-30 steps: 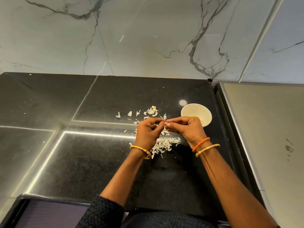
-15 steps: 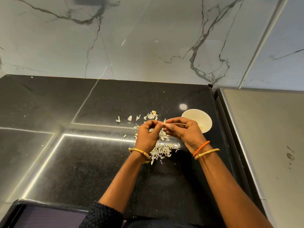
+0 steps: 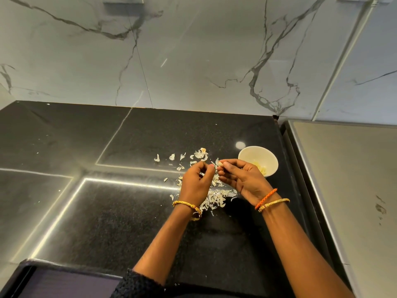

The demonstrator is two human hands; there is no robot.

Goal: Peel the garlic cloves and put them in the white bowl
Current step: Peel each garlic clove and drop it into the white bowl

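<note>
- Right hand (image 3: pixel 245 179), centre-right of the frame, pinches a garlic clove (image 3: pixel 220 163) at its fingertips; left hand (image 3: pixel 196 181) sits just beside it, fingers curled, thumb and forefinger meeting at the clove's skin.
- White bowl (image 3: pixel 271 161) lies right of the clove, just beyond the right hand, so that hand is nearer.
- Peel scraps (image 3: pixel 214 198) litter the black counter (image 3: pixel 107 211) beneath both hands.
- Clove's long axis seems upright, though it is too small to be sure.

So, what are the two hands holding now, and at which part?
The right hand pinches a garlic clove by its lower end. The left hand has curled fingers beside it; its grip cannot be told.
</note>
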